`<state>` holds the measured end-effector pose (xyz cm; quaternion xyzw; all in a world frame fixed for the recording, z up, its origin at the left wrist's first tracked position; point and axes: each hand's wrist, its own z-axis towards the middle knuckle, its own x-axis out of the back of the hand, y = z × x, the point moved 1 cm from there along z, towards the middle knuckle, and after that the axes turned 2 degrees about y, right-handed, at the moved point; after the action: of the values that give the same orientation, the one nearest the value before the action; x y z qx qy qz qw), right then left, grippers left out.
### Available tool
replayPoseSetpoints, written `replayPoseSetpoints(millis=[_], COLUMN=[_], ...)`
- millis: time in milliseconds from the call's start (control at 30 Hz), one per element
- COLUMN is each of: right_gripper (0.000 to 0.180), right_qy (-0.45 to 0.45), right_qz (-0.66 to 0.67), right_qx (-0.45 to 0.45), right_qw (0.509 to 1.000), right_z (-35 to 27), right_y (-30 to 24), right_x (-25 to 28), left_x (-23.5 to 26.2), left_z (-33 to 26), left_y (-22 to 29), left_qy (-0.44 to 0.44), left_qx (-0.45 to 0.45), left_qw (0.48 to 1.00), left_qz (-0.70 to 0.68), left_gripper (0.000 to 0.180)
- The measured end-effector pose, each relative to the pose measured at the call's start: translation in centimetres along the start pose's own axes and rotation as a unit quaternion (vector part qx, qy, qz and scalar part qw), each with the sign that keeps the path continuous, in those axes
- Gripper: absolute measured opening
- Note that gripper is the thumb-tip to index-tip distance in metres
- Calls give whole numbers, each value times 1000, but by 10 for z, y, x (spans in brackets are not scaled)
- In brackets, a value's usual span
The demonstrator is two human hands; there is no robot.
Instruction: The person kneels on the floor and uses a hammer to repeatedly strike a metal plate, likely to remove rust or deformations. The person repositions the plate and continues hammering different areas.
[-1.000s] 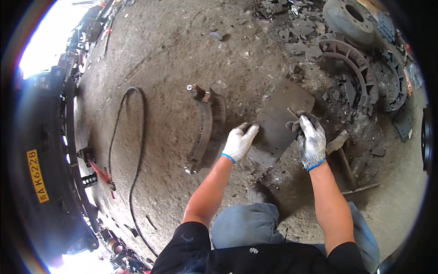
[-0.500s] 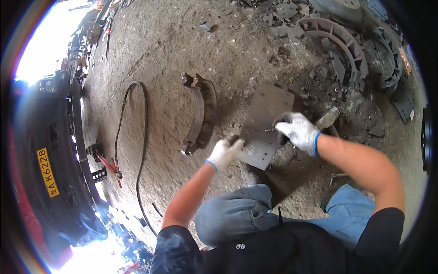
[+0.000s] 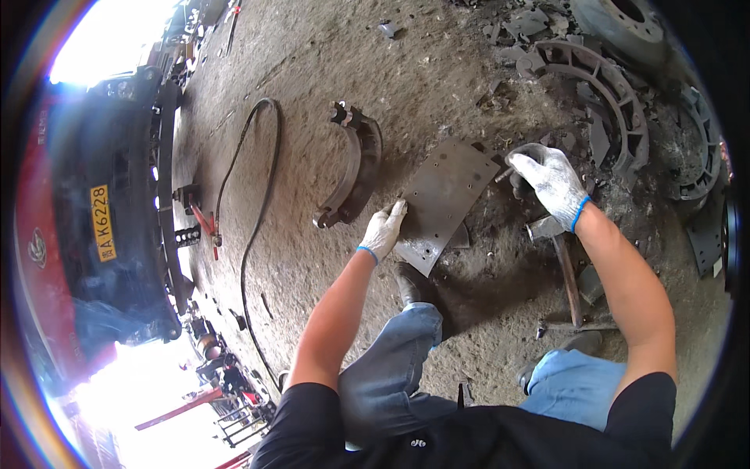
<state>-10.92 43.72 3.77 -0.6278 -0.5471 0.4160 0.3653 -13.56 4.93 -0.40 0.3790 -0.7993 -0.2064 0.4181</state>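
A dark, curved brake lining plate point(image 3: 441, 191) with small holes lies before me, near the ground. My left hand point(image 3: 383, 230), in a white glove, has its fingers closed on the plate's left edge. Off its right edge is my right hand point(image 3: 551, 180), gloved white with dark fingers. Pinched there is a short, thin metal rod point(image 3: 504, 175); its exact kind is not clear. Below the right hand lies a hammer point(image 3: 567, 270) with a wooden handle. A brake shoe point(image 3: 355, 168) stands on the ground left of the plate.
More brake shoes point(image 3: 637, 117) and broken lining pieces point(image 3: 598, 137) lie at the far right, near a grey drum point(image 3: 621, 31). A black hose point(image 3: 248, 227) curves over the ground at left. Beyond it stands a red and black vehicle point(image 3: 70, 211). A metal bar point(image 3: 578, 325) lies near my foot.
My right hand has moved from above the plate to beyond its right edge, still with the rod. The left hand has closed on the plate's edge. The view has shifted, baring the hammer.
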Motion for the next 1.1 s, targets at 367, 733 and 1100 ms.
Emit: replayPoseSetpoints(millis=[367, 733, 1100], right_gripper=[20, 26, 42], right_qy=[-88, -177, 80], right_qz=[-45, -464, -511], right_qx=[-112, 86, 86], right_qw=[989, 863, 851], right_z=[-47, -95, -135], right_y=[26, 77, 129], right_x=[53, 87, 133], left_x=[-6, -74, -196], left_z=[-22, -106, 27], left_y=[18, 141, -42], left_qy=[4, -140, 371], left_qx=[37, -394, -166], left_qw=[994, 873, 876], left_qz=[99, 250, 260], left_gripper=[61, 19, 53])
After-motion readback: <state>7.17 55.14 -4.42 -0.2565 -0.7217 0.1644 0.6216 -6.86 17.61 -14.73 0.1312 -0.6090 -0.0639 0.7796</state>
